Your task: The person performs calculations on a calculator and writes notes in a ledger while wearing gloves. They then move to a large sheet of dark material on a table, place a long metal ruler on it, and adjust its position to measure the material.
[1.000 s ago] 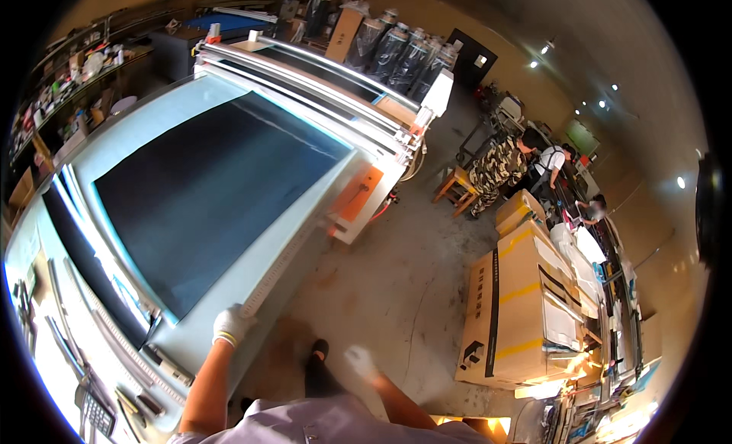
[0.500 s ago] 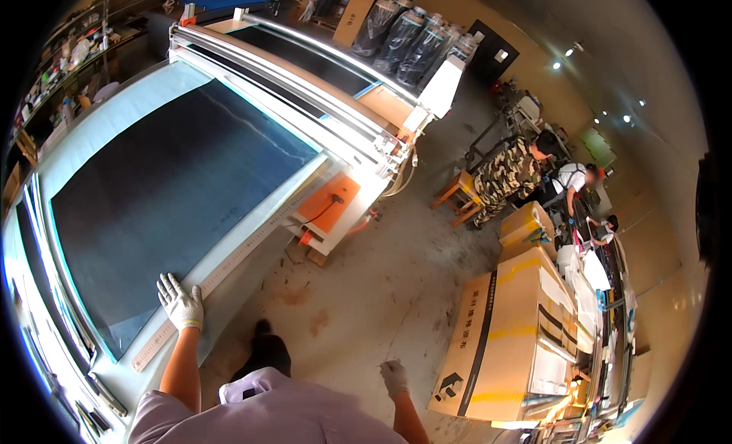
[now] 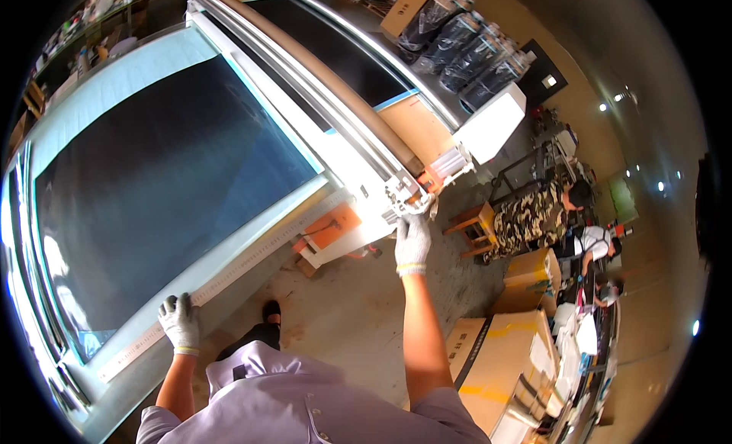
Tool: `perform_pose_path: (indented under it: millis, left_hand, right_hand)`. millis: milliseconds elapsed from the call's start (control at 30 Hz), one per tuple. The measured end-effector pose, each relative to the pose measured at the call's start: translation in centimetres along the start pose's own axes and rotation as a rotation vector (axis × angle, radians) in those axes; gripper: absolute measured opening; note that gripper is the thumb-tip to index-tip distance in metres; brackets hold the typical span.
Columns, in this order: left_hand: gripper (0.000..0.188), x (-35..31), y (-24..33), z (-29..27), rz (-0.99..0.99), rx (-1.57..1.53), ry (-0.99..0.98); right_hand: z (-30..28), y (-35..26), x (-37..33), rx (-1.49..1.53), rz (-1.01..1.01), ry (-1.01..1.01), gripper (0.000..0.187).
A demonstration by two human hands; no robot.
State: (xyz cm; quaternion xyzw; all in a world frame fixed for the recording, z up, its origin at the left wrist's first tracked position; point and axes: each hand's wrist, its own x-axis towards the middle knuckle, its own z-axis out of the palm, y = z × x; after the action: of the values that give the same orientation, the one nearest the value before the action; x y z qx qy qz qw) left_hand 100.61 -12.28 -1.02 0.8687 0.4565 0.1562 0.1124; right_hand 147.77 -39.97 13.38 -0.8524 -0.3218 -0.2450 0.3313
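Observation:
My left hand [image 3: 180,322], in a pale knit glove, rests at the near edge of a long table, over the white ruler strip [image 3: 229,271] along that edge. Its fingers are apart and hold nothing. A large dark, glossy sheet [image 3: 168,177] lies flat on the table over a light-blue layer [image 3: 152,66]. My right hand [image 3: 412,244], gloved too, is stretched forward to the metal end fitting [image 3: 404,194] of the roller machine across the table. Its fingers are closed together on that fitting; the fingertips are partly hidden.
A brown roller [image 3: 335,85] and silver bars span the table. Below their end sits an orange panel [image 3: 332,226]. Large cardboard boxes [image 3: 499,360] stand at right. Beyond are a wooden stool [image 3: 476,226], people at a bench, and plastic-wrapped rolls [image 3: 450,43].
My right hand has risen from low over the floor to the machine's end fitting. My left hand stays at the table edge, its fingers now more bent. My view has shifted nearer the machine.

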Motion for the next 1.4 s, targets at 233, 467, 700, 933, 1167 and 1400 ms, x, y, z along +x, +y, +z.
perform_pose_path:
  millis: [233, 467, 700, 933, 1167, 1400]
  left_hand:
    - [0.033, -1.4, -0.6, 1.9, -0.104, -0.017, 0.094]
    - [0.029, 0.9, 7.4, 4.3, -0.23, -0.03, 0.189]
    - [0.062, 2.2, 21.2, 14.8, -0.356, 0.539, 0.315]
    - [0.061, -1.0, 41.4, 24.4, -0.56, 0.316, 0.093]
    - [0.052, -13.1, 54.8, 26.6, -1.005, 0.247, -0.486]
    - [0.036, -26.0, 56.7, 28.1, -1.252, -0.079, -0.852]
  right_hand:
    - [3.2, 8.8, 9.1, -0.19, -0.113, -0.156, 0.014]
    - [-1.4, 9.2, 11.6, 0.115, -0.144, 0.019, 0.006]
    - [-10.7, 23.1, 20.8, 0.227, -0.117, 0.514, 0.009]
    - [-12.0, 37.1, 31.4, 0.283, -0.199, 0.278, 0.039]
    - [-10.8, 41.7, 35.7, 0.38, -0.442, 0.22, 0.043]
    - [-9.6, 43.8, 37.1, 0.532, -0.469, 0.203, 0.042]
